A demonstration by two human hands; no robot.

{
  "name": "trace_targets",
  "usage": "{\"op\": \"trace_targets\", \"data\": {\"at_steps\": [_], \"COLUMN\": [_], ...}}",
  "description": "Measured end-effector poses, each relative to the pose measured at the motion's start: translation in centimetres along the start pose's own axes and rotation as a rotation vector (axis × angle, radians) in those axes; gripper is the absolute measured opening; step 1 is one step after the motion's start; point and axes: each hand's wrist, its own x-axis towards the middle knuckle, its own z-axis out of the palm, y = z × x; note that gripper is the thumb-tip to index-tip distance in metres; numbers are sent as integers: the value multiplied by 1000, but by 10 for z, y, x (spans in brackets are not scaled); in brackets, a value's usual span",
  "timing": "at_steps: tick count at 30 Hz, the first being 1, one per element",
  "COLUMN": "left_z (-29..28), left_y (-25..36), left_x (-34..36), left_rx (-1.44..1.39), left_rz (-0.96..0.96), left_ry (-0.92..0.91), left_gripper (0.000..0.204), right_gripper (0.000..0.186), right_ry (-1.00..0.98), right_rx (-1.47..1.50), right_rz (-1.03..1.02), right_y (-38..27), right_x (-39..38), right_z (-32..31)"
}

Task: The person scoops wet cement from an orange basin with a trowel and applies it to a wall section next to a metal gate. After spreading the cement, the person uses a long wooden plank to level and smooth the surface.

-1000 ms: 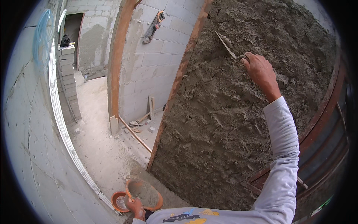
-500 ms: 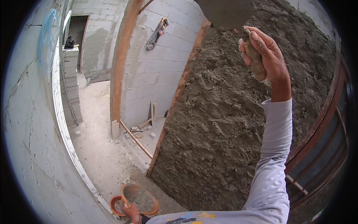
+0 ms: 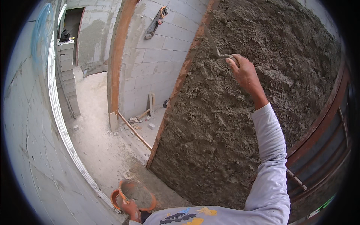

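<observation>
A coarse, ridged, mortar-coated wall (image 3: 225, 123) fills the right; at upper centre the right hand (image 3: 244, 72) grips a thin-bladed trowel (image 3: 217, 51); at lower left the left hand (image 3: 131, 210) clasps a round orange bucket (image 3: 152, 204).

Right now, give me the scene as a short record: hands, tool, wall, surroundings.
right hand: right hand, fingers closed on the trowel handle
tool: trowel, blade seen nearly edge-on; wall contact unclear
left hand: left hand, gripping the rim of the orange tub
tub contents: grey mortar
wall: mortar-covered wall, rough, bordered at left by a wooden strip
beside tub: smaller orange bowl
far left: light-blue tubing coil
</observation>
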Motion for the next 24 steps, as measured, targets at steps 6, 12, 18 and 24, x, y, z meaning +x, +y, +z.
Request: {"op": "trace_targets", "data": {"at_steps": [6, 12, 18, 24], "left_z": [19, 18, 32, 62], "left_y": [54, 49, 49, 77], "left_x": [-28, -32, -64, -124], "left_rx": [-53, 48, 67, 399], "left_rz": [-15, 59, 83, 196], "left_ry": [-27, -79, -274, -469], "left_gripper": [40, 38, 33, 31], "right_gripper": [44, 45, 47, 33], "right_ry": [-121, -406, -1217, -846], "right_rx": [-128, 62, 75, -18], "right_rz": [-11, -131, -261, -299], "right_y": [23, -13, 17, -7], "right_x": [-26, -127, -364, -514], "right_z": [58, 65, 133, 206]}}
